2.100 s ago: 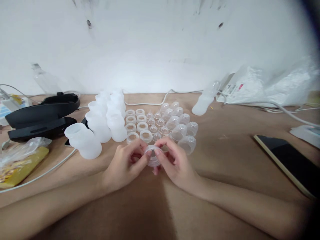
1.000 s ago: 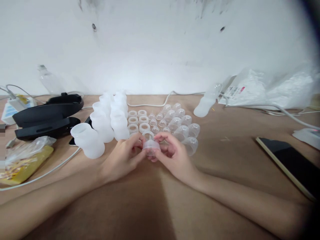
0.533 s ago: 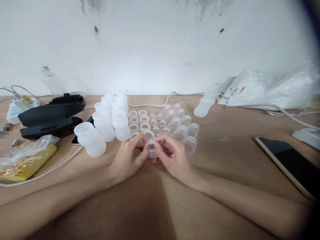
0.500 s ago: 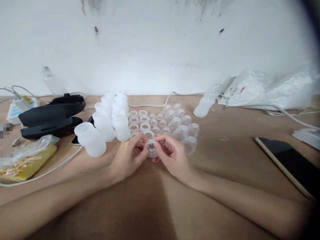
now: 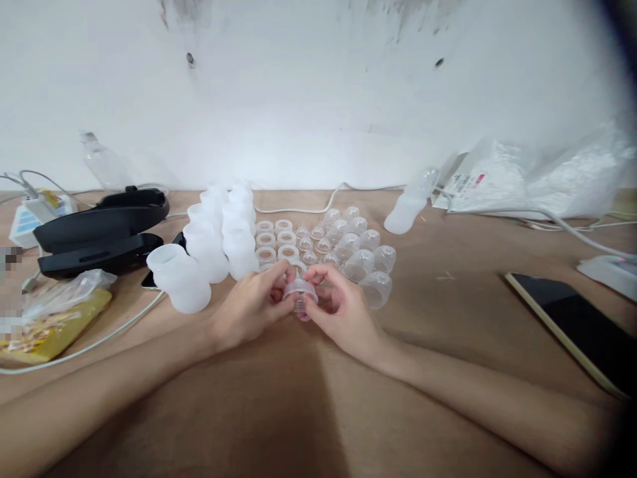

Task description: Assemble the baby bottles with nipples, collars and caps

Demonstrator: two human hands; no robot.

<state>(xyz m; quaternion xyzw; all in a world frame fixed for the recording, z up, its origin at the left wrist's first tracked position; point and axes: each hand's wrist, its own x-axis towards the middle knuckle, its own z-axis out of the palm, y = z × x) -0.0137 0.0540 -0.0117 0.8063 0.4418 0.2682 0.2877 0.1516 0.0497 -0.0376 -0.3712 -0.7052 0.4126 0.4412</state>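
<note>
My left hand (image 5: 256, 299) and right hand (image 5: 344, 311) pinch a clear ring (image 5: 300, 288). One capped bottle (image 5: 402, 211) looks done; open bottles (image 5: 185, 284), loose rings (image 5: 266, 261) and caps (image 5: 377, 291) are left.

The head camera looks forward and down from six o'clock across the table (image 5: 438, 318), facing the wall (image 5: 308, 93) at twelve, left hand (image 5: 256, 299) and right hand (image 5: 346, 318) near, toward six from centre.

Slender bare forearms (image 5: 134, 378) taper toward narrow wrists (image 5: 384, 348) and bare hands (image 5: 253, 299)
</note>
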